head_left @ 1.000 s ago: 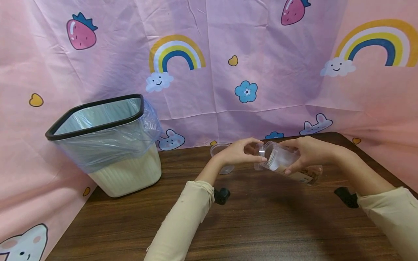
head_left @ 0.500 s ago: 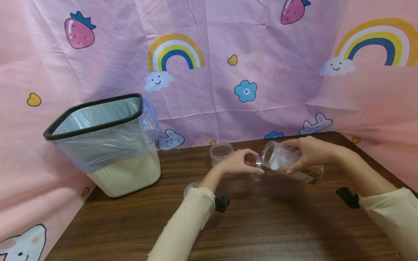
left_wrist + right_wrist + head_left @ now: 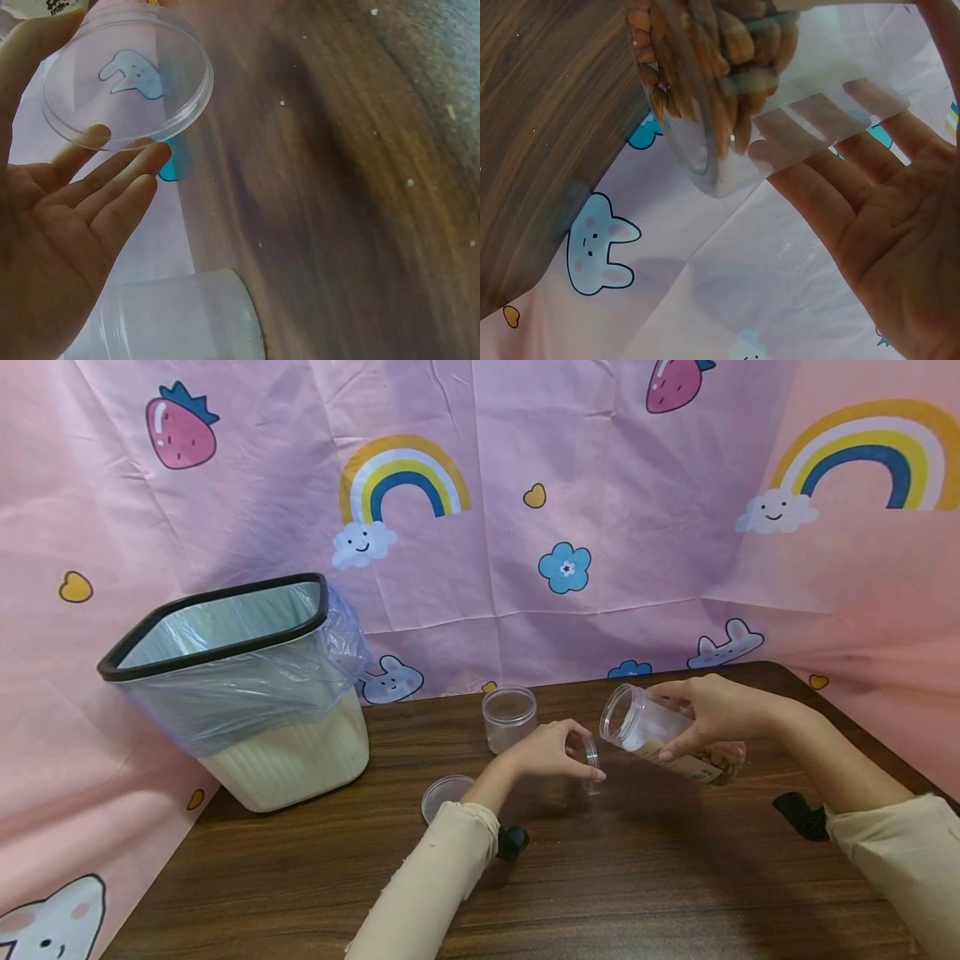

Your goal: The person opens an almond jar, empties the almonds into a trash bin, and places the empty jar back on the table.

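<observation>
Jar of nuts (image 3: pixel 651 731): clear, with a paper-like label, tilted in the air above the right part of the surface (image 3: pixel 600 885), mouth to the left and raised; whether its base touches the surface, I cannot tell
Nuts (image 3: pixel 739 60): brown, gathered toward the base end of the jar
Just changed: a clear round lid (image 3: pixel 135 79) that was at the jar's mouth a second ago has moved down and left, well clear of the rim; the mouth is uncovered, so uncapping looks done
Left hand (image 3: pixel 551 752): thumb and fingers parted only as wide as the lid, pinching it by opposite edges, nearly upright
Right hand (image 3: pixel 705 714): fingers spread wide round the jar's side, thumb on the near side, gripping it
Clear tub (image 3: pixel 510 720): upright on the surface, behind the left hand
Clear disc (image 3: pixel 446 795): flat on the surface, partly behind the left sleeve (image 3: pixel 438 868); it came into view as that arm shifted
Bin (image 3: pixel 300 760): cream, lined with a bluish bag, far left
Backdrop (image 3: pixel 495 452): pink and lilac cloth with rainbows and strawberries
</observation>
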`<act>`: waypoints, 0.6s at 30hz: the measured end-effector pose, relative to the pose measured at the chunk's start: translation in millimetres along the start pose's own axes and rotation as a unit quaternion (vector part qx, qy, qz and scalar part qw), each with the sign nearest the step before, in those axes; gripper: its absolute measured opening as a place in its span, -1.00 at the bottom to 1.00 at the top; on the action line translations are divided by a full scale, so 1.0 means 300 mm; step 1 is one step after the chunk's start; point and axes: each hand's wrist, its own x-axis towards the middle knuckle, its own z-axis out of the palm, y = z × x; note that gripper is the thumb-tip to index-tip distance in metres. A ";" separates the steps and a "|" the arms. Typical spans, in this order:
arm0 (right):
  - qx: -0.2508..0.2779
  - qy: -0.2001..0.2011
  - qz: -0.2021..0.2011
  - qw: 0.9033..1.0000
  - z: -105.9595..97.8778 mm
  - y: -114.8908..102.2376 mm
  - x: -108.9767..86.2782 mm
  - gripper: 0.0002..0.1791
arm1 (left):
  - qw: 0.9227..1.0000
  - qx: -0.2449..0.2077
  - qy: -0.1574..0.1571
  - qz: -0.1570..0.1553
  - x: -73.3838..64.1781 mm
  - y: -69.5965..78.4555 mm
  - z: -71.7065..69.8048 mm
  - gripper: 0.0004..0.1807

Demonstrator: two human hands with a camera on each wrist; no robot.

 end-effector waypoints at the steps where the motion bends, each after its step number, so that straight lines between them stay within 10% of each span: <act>1: 0.001 -0.001 0.000 1.000 0.000 0.001 0.000 -0.05 | 1.000 -0.002 -0.001 0.000 0.000 -0.002 0.003 -0.30; 18: 0.001 0.000 -0.005 1.000 0.007 0.009 0.000 -0.05 | 0.999 -0.032 -0.010 -0.005 -0.007 -0.031 0.030 -0.31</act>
